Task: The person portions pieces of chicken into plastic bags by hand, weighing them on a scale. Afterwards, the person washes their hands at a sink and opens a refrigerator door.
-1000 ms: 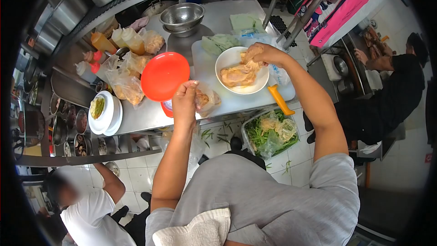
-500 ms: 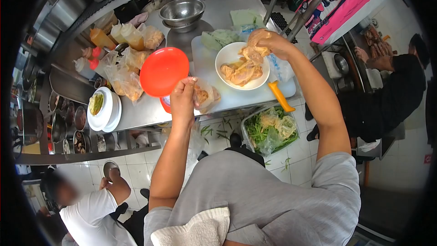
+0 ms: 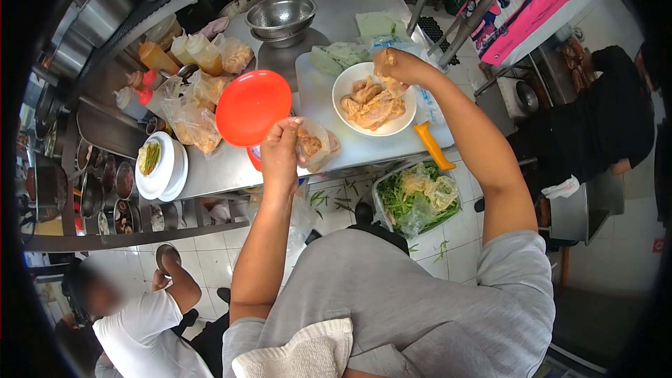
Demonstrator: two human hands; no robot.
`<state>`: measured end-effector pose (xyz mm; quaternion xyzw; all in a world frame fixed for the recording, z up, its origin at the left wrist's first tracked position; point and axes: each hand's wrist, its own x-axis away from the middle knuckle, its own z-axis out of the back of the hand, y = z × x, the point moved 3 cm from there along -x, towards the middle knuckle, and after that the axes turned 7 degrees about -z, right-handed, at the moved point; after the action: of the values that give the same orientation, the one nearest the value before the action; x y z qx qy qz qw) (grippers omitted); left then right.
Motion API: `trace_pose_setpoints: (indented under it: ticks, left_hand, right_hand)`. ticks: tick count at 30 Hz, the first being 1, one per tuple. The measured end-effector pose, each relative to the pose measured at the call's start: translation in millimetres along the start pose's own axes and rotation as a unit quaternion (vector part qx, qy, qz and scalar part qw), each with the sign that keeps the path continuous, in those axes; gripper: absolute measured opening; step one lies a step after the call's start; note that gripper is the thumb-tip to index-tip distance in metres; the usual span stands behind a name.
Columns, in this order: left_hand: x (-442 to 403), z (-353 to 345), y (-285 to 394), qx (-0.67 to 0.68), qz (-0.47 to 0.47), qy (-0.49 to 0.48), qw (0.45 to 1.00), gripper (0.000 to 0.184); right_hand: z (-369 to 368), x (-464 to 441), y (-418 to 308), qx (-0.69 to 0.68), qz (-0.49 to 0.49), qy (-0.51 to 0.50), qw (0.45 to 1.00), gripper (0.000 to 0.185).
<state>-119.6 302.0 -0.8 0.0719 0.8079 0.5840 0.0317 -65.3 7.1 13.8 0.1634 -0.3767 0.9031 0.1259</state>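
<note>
Left forearm is raised near vertical at centre-left; neck of the clear plastic bag is pinched in the left hand, just beside the red plate. Right arm is angled up and inward from the right; right hand is held over the upper-right rim of the white bowl, fingers curled downward. Fingertips blurred, so whether meat is gripped can't be told. Raw meat pieces are contained in the bowl, upper centre.
</note>
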Motion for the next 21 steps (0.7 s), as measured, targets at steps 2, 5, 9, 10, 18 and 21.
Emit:
trace_pose_setpoints:
  ticks: [2, 5, 9, 10, 18, 21]
  left_hand:
    - [-0.6, 2.9, -1.2, 0.005, -0.001, 0.003, 1.000, 0.013]
    - [-0.4, 6.3, -2.5, 0.012, -0.001, 0.010, 1.000, 0.014]
    - [0.4, 8.1, -1.9, 0.013, -0.001, 0.014, 1.000, 0.015]
    - [0.5, 7.7, -1.4, 0.013, -0.001, 0.014, 1.000, 0.015]
    - [-1.0, 7.2, 2.4, 0.004, 0.008, 0.008, 1.000, 0.016]
    - [0.3, 6.5, 8.5, -0.010, 0.017, 0.014, 1.000, 0.014]
  right_hand:
    - [-1.4, 0.7, 1.4, -0.055, 0.001, 0.000, 0.998, 0.032]
    - [0.3, -3.5, 8.8, -0.136, 0.019, 0.026, 0.990, 0.032]
    - [11.8, 4.2, 5.5, -0.057, 0.050, -0.068, 0.995, 0.031]
    - [11.2, 2.9, 8.7, -0.057, 0.051, -0.068, 0.995, 0.031]
    - [-1.7, 8.7, 15.7, -0.033, 0.116, -0.027, 0.992, 0.036]
    - [0.4, 9.6, 17.5, -0.046, 0.098, -0.043, 0.993, 0.037]
